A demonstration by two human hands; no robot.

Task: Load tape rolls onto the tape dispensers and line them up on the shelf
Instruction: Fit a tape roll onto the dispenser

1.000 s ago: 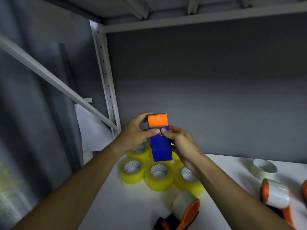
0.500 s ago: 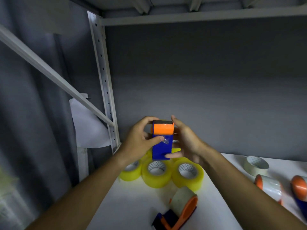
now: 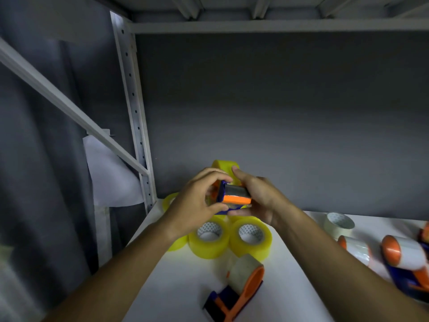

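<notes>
Head view: both hands hold one blue-orange dispenser [image 3: 233, 198] in the air above the shelf's [image 3: 185, 287] back-left corner. Left hand [image 3: 199, 201] is clamped on its left side, right hand [image 3: 256, 201] cups its right side and underside. A yellow roll [image 3: 226, 169] sits behind the fingers, probably on the dispenser, but the hub is hidden. Spare rolls [image 3: 250, 238] lie below, near the left edge. A loaded dispenser [image 3: 236, 289] lies toward the front edge; two more [image 3: 404, 254] sit at the right edge.

To do this step well: steady the frame with the right hand, press the roll fully onto the hub, thread the tape end under the roller.
</notes>
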